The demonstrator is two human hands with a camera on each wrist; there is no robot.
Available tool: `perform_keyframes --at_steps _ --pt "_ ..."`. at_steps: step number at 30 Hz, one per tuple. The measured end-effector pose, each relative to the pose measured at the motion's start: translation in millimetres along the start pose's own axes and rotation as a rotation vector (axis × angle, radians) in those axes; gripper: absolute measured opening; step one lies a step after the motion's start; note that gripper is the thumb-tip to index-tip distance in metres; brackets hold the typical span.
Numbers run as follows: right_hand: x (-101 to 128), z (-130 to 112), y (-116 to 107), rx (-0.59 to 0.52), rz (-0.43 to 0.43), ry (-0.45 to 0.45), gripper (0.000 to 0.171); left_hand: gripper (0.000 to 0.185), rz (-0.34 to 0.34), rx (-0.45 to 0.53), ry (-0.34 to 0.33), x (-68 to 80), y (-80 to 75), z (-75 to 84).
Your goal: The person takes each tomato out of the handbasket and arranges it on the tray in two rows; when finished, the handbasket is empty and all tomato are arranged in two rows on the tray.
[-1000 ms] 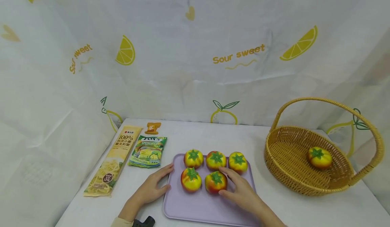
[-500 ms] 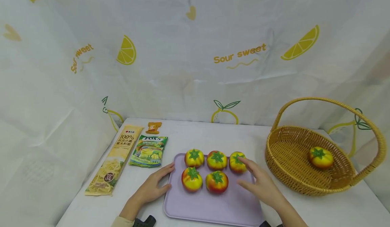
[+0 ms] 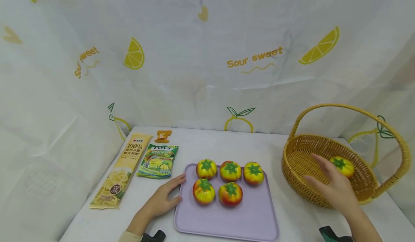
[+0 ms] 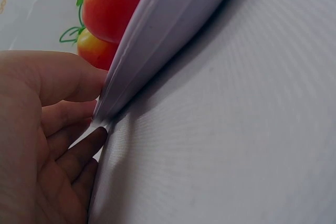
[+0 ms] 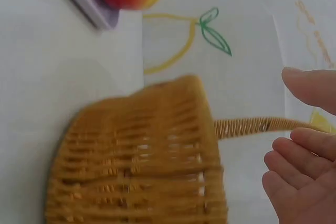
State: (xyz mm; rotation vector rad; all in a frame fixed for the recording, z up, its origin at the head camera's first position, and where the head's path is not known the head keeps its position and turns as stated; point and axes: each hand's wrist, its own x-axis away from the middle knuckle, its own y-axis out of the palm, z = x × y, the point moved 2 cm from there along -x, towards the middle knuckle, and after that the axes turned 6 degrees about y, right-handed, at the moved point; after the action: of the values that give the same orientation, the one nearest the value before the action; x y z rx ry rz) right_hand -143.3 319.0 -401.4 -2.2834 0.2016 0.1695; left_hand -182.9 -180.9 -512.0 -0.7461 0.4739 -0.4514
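Note:
A lilac tray (image 3: 227, 220) bears several red-and-yellow fruits (image 3: 230, 194) with green star-shaped leaf tops, in two rows. My left hand (image 3: 162, 197) rests beside the tray's left edge, its relaxed fingertips touching the rim; in the left wrist view the thumb (image 4: 79, 80) lies against that rim. Over the front of a wicker basket (image 3: 308, 195) hovers my right hand (image 3: 338, 189), thumb and fingers spread, holding nothing. Inside the basket, partly hidden behind this hand, lies one similar fruit (image 3: 345, 167).
The basket's tall arched handle (image 3: 343, 106) rises over its opening. Left of the tray lie a long pasta packet (image 3: 121, 171), a green candy bag (image 3: 158, 161) and a small orange wrapped piece (image 3: 163, 136). A lemon-print curtain (image 3: 194, 72) hangs behind the table.
My right hand has left the front-row fruit on the tray, passed over the tray's right side and moved right to above the basket. The left hand and the fruits stay put.

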Motion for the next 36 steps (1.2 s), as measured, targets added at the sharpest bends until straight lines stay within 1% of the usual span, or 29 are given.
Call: perform_keyframes --at_steps 6,10,14,19,23,28,34,36 --pt "-10 37 -26 0.085 0.011 0.123 0.078 0.055 -0.005 0.001 -0.006 0.5 -0.2 1.2" --pt "-18 56 -34 0.115 0.021 0.163 0.079 0.055 -0.001 -0.008 -0.009 0.8 0.1 0.6" --pt "-24 70 -38 0.143 0.039 0.168 0.078 0.054 0.011 -0.022 0.007 0.7 0.2 0.1" --pt "-30 81 -42 0.154 0.044 0.187 0.082 0.055 0.013 -0.026 0.021 0.3 0.5 -0.1" --pt "-37 86 -43 0.165 0.007 0.228 0.086 0.055 0.017 -0.026 0.021 0.4 1.2 -0.9" --pt "-43 92 -41 0.176 -0.038 0.280 0.089 0.054 0.025 -0.050 0.043 1.2 1.8 -1.7" --pt "-48 100 -38 0.207 -0.049 0.313 0.089 0.054 0.019 -0.028 0.038 1.3 0.9 -0.7" --pt "-50 104 -38 0.223 -0.045 0.319 0.088 0.054 0.013 -0.017 0.027 0.9 0.4 -0.3"
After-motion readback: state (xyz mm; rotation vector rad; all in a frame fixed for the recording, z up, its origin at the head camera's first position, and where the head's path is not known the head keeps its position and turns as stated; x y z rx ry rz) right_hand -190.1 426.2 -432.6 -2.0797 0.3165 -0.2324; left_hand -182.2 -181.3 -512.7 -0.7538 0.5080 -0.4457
